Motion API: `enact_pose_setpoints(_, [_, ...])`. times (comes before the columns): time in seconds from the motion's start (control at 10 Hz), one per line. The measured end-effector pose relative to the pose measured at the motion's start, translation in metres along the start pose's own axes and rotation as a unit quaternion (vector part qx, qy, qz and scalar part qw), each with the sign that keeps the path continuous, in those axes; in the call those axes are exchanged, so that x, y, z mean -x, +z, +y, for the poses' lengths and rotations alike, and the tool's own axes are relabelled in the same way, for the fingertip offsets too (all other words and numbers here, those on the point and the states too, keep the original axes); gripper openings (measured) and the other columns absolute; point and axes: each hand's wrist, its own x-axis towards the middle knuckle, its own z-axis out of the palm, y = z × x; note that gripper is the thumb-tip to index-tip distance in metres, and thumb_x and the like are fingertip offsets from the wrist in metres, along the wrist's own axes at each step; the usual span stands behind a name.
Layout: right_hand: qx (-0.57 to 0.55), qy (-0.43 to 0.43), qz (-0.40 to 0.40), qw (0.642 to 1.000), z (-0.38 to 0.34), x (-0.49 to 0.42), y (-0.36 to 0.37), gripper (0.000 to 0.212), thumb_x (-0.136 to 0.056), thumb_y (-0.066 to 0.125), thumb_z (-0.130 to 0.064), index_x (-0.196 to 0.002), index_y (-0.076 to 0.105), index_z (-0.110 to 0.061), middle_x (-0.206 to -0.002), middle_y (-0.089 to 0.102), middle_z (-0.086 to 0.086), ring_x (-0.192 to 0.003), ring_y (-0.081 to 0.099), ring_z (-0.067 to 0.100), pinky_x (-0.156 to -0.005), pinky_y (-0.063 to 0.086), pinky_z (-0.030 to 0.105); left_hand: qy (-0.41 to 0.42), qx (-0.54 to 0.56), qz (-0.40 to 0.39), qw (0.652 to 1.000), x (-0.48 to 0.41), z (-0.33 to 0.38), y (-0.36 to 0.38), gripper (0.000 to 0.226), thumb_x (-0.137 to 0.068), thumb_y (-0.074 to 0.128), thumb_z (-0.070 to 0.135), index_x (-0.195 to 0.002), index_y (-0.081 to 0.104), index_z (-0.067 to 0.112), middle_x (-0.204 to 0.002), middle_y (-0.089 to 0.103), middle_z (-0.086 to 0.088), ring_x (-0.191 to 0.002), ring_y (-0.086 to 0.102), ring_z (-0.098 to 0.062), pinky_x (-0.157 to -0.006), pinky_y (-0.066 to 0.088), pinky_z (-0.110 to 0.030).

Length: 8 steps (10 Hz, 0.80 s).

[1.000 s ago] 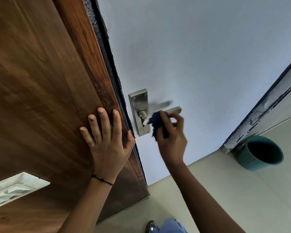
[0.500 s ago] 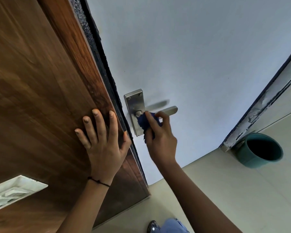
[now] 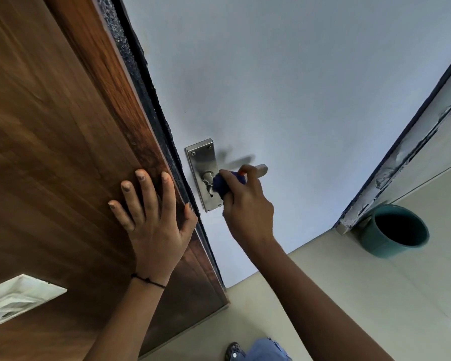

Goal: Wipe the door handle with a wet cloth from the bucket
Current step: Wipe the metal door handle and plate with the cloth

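Note:
A steel lever door handle (image 3: pixel 261 170) on a steel backplate (image 3: pixel 202 162) is fixed to the pale grey door face. My right hand (image 3: pixel 248 204) grips a dark blue cloth (image 3: pixel 223 185) wrapped around the lever close to the backplate; only the lever's free end shows past my fingers. My left hand (image 3: pixel 151 212) lies flat with fingers spread on the brown wooden door panel (image 3: pixel 50 152), thumb at the door's dark edge. A teal bucket (image 3: pixel 393 230) stands on the floor at the right, beside the door frame.
The door's dark rough edge (image 3: pixel 151 100) runs diagonally between the wood face and the grey face. A worn white door frame (image 3: pixel 401 157) rises at the right. Beige floor tiles (image 3: pixel 375 295) lie below. A white fixture (image 3: pixel 16 298) sits lower left. My jeans and shoe (image 3: pixel 255 351) show at the bottom.
My right hand slid the cloth along the lever from its middle toward the backplate and stays near there. My left hand has kept its place on the wood.

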Motion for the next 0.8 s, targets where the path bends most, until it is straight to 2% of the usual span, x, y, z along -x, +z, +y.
enact_pose_setpoints(0.1, [0.005,0.042,0.005,0.999,0.022,-0.012,-0.011,0.029,-0.09,0.048,-0.018,-0.11,0.059,-0.035,-0.122,0.043,-0.001,-0.102,0.057,0.023,-0.055,0.044,0.031,0.0,0.005,0.002,1.0,0.001,0.001,0.0,0.085,-0.09,0.05,0.041,-0.153,-0.003,0.018,-0.158,-0.024,-0.004,-0.145,-0.023,-0.023,-0.117,-0.015,-0.044])
enact_pose_setpoints(0.2, [-0.076,0.155,0.014,0.985,0.053,-0.032,-0.021,0.031,-0.087,0.044,-0.016,-0.101,0.061,-0.038,-0.117,0.043,-0.005,-0.083,0.067,0.023,-0.058,0.053,0.036,-0.002,0.001,0.003,1.0,0.0,0.002,0.001,0.086,-0.089,0.051,0.04,-0.153,-0.003,0.018,-0.158,-0.023,-0.005,-0.145,-0.023,-0.024,-0.117,-0.015,-0.045])
enact_pose_setpoints(0.3, [-0.37,0.296,-0.028,0.88,0.061,-0.04,-0.028,0.037,-0.084,0.038,-0.007,-0.098,0.064,-0.03,-0.11,0.061,0.017,-0.06,0.072,0.03,-0.048,0.053,0.03,0.0,-0.001,0.008,1.0,-0.001,0.001,0.002,0.086,-0.089,0.051,0.04,-0.152,-0.003,0.017,-0.158,-0.023,-0.005,-0.145,-0.023,-0.024,-0.117,-0.015,-0.045])
enact_pose_setpoints(0.4, [-0.508,0.385,-0.097,0.764,0.058,-0.032,-0.027,0.041,-0.082,0.037,-0.001,-0.104,0.063,-0.023,-0.089,0.073,0.02,-0.069,0.069,0.033,-0.043,0.039,0.021,0.001,-0.002,0.01,1.0,0.0,0.001,0.002,0.086,-0.089,0.051,0.04,-0.152,-0.003,0.017,-0.158,-0.024,-0.005,-0.145,-0.023,-0.024,-0.117,-0.015,-0.045])
enact_pose_setpoints(0.5, [-0.636,0.414,-0.1,0.643,0.055,-0.025,-0.016,0.037,-0.088,0.034,0.002,-0.099,0.062,-0.018,-0.083,0.066,0.012,-0.052,0.056,0.021,-0.042,0.033,0.02,0.001,-0.004,0.01,1.0,0.0,0.002,0.002,0.086,-0.089,0.051,0.04,-0.152,-0.003,0.017,-0.158,-0.024,-0.005,-0.145,-0.023,-0.024,-0.117,-0.015,-0.045])
enact_pose_setpoints(0.6, [-0.705,0.426,-0.114,0.555,0.043,-0.018,-0.004,0.033,-0.093,0.032,-0.002,-0.089,0.06,-0.018,-0.072,0.066,0.005,-0.048,0.049,0.014,-0.046,0.033,0.02,0.002,-0.003,0.009,1.0,0.0,0.002,0.002,0.087,-0.089,0.051,0.04,-0.152,-0.003,0.017,-0.158,-0.024,-0.005,-0.145,-0.023,-0.024,-0.117,-0.015,-0.045])
enact_pose_setpoints(0.7, [-0.747,0.423,-0.161,0.487,0.026,-0.006,0.016,0.028,-0.097,0.032,-0.01,-0.098,0.06,-0.014,-0.074,0.068,0.006,-0.048,0.054,0.014,-0.044,0.038,0.019,0.005,0.002,0.006,1.0,0.0,0.003,0.002,0.086,-0.089,0.051,0.039,-0.152,-0.004,0.017,-0.158,-0.025,-0.005,-0.145,-0.024,-0.024,-0.116,-0.015,-0.046])
enact_pose_setpoints(0.8, [-0.741,0.43,-0.18,0.483,0.015,0.0,0.03,0.034,-0.1,0.033,-0.019,-0.127,0.052,-0.01,-0.081,0.07,0.008,-0.053,0.063,0.015,-0.043,0.045,0.021,0.005,0.001,0.0,1.0,0.001,0.003,0.001,0.085,-0.091,0.049,0.04,-0.152,-0.005,0.017,-0.157,-0.026,-0.005,-0.145,-0.025,-0.023,-0.116,-0.015,-0.045])
